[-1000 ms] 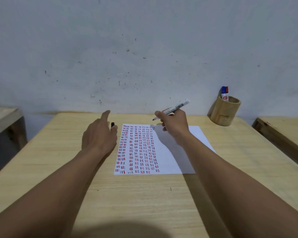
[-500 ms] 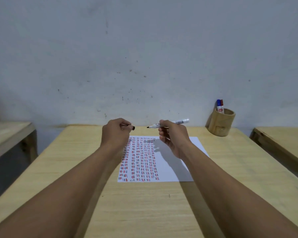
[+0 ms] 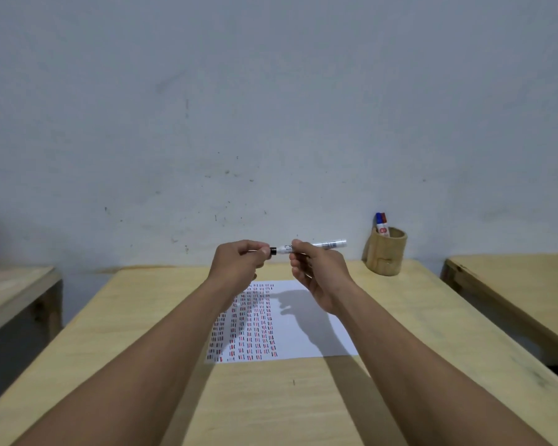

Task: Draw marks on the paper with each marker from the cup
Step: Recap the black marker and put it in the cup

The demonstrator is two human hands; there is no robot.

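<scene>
Wooden surface [image 3: 416,317] carries the marked paper [image 3: 303,333]; above it, left hand [image 3: 239,263] pinches the black cap [image 3: 273,251] at the marker [image 3: 322,245] gripped by right hand [image 3: 319,275]; bamboo cup [image 3: 386,254] stands far right.

A sheet of paper [image 3: 303,329] lies flat on the table [image 3: 271,407], near its middle, with rows of marks filling its left part. Above the paper's far edge, the left hand [image 3: 239,262] and right hand [image 3: 319,278] meet end to end on one marker [image 3: 316,246], which lies level, the left hand holding the cap [image 3: 273,251] at the marker's left end. The cup [image 3: 386,252] stands at the table's far right, against the wall [image 3: 271,107], with two markers [image 3: 381,224] upright in it; a second table [image 3: 522,284] sits to the right and another surface [image 3: 13,294] to the left.
</scene>
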